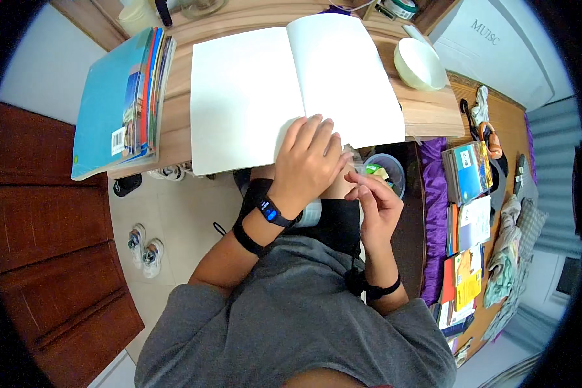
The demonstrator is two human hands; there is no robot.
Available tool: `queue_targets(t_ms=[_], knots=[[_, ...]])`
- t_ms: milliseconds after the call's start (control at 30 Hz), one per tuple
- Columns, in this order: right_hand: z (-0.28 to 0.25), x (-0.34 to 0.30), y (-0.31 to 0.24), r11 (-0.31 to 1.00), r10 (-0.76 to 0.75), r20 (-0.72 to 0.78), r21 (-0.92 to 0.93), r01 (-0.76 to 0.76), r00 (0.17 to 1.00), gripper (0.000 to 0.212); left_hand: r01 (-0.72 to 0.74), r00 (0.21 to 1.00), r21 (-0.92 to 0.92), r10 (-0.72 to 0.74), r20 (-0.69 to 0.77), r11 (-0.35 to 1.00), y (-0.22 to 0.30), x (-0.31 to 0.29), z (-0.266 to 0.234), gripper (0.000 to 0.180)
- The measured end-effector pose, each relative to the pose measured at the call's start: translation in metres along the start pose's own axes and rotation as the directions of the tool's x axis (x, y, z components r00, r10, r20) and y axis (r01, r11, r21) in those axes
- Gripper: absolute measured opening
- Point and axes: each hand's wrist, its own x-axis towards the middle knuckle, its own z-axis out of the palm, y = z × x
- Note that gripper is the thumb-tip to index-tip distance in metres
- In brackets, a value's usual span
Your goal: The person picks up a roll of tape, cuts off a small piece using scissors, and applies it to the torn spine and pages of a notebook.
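A large open book with blank white pages (pixel 246 97) lies on the wooden desk, its lower edge overhanging the front. My left hand (pixel 309 152) rests palm down over the book's lower middle, by the centre fold, fingers stretched out. Just right of it and below the page edge is my right hand (pixel 376 204), its fingers curled in toward the thumb. Whatever it may pinch is too small to make out. A bit of clear, shiny film (pixel 351 154) shows between the two hands. A pale grey-blue round thing (pixel 310 215) sits on my lap, partly covered by my left wrist.
Stacked books (pixel 119 97) stand at the desk's left edge. At the back right is a white bowl (pixel 421 64). Below the desk, a bin (pixel 388 173) holds wrappers. More books (pixel 467 171) and clothes line a surface on the right; shoes (pixel 152 255) are on the floor at left.
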Motion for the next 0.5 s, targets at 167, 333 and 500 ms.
queue_targets(t_ms=[167, 333, 500], knots=[[-0.022, 0.008, 0.016, 0.975, -0.198, 0.012, -0.101, 0.199, 0.980, 0.020, 0.007, 1.000, -0.015, -0.007, 0.006, 1.000, 0.000, 0.002, -0.003, 0.031], [-0.033, 0.035, 0.026, 0.674, -0.423, -0.001, -0.668, 0.314, 0.906, 0.040, 0.012, 1.000, -0.024, -0.012, 0.000, 1.000, 0.000, 0.001, 0.000, 0.035], [-0.030, 0.059, 0.018, 0.359, -0.537, 0.230, -0.808, 0.467, 0.812, 0.049, 0.008, 1.000, -0.017, -0.008, 0.014, 1.000, 0.001, 0.002, -0.003, 0.040]])
